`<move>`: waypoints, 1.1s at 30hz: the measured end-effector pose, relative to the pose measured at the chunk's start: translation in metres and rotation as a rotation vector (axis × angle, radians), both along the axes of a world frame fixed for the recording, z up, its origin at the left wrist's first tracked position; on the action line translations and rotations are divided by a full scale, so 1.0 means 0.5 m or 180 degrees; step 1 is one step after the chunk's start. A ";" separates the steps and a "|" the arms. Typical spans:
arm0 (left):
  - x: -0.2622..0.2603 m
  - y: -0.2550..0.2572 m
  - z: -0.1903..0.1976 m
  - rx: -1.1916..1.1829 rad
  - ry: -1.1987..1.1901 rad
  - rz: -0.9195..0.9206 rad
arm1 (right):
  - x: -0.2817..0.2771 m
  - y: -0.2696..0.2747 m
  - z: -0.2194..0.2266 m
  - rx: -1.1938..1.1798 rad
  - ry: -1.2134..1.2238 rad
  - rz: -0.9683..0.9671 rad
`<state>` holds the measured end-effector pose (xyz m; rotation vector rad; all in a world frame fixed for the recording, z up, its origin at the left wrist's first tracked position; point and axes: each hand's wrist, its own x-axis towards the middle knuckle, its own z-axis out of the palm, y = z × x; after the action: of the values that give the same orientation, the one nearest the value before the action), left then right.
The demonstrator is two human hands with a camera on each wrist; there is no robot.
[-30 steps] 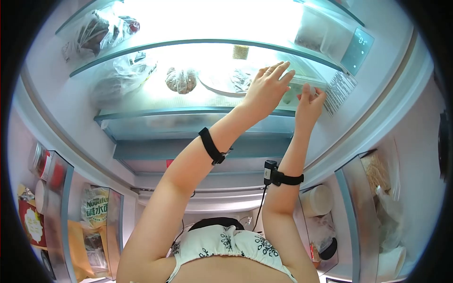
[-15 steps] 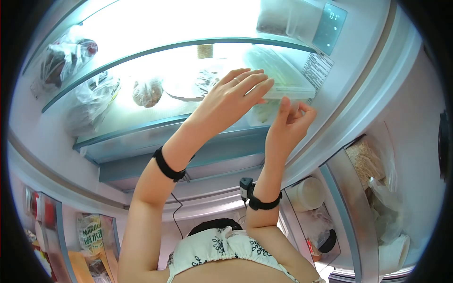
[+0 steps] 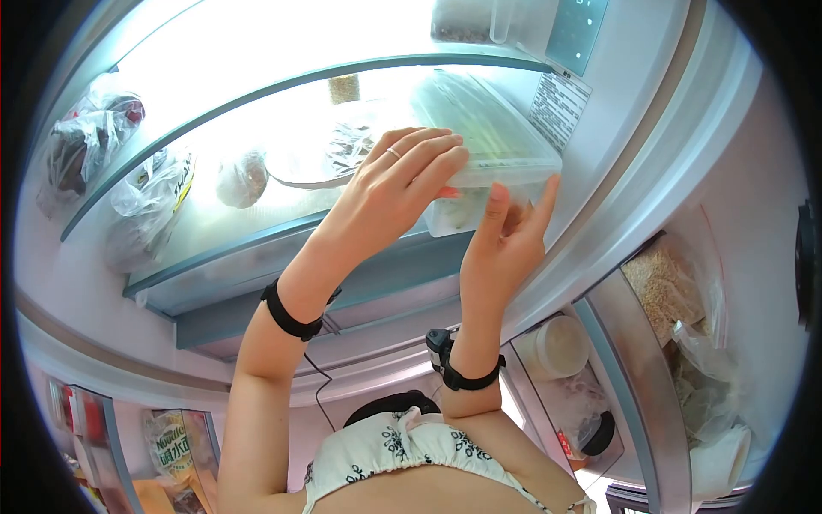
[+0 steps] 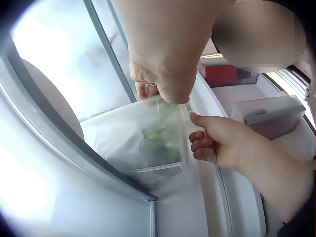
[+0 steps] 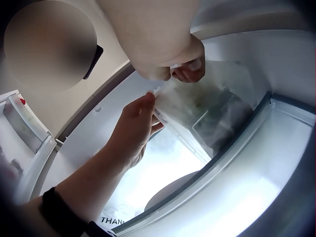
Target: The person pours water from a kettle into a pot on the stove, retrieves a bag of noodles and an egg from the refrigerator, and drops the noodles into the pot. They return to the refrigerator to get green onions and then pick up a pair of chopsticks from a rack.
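A translucent lidded container (image 3: 501, 137) with green contents reaches past the shelf's front edge, slightly tilted. My left hand (image 3: 398, 184) grips its near left corner, fingers along the lid and thumb lower down. At the near right corner is my right hand (image 3: 507, 248), index finger along the side, thumb raised at the front and the other fingers curled. The left wrist view shows the bag-like, cloudy wall of the container (image 4: 143, 133) between the left hand (image 4: 163, 74) and the right hand (image 4: 224, 143). In the right wrist view, the left thumb touches the container's (image 5: 197, 98) edge.
Left of the container are a round plate (image 3: 300, 163) and a bagged round item (image 3: 242, 180). A plastic bag (image 3: 150, 210) lies farther left. The upper glass shelf's edge (image 3: 300, 81) crosses above. Door racks with bags and a white-lidded jar (image 3: 561, 347) stand at the right.
The container has come forward over the shelf edge. The view has shifted right, so the shelves sit farther left. My right index finger has straightened along the container's corner.
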<state>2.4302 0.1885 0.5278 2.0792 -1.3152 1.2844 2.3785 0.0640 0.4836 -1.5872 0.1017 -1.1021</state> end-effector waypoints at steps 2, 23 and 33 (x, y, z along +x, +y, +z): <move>0.001 -0.001 -0.004 -0.0051 0.0040 -0.0024 | 0.005 -0.001 -0.005 -0.0117 -0.0055 -0.0091; 0.001 -0.006 -0.015 -0.0606 0.0158 -0.0149 | 0.018 0.025 -0.013 0.0124 -0.0364 -0.0141; -0.014 0.010 -0.011 -0.0503 0.0417 -0.0163 | 0.021 0.031 -0.019 0.0128 -0.0525 -0.0130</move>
<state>2.4230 0.1935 0.5222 1.9722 -1.1637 1.1695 2.3892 0.0794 0.4739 -1.4583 0.0459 -1.2511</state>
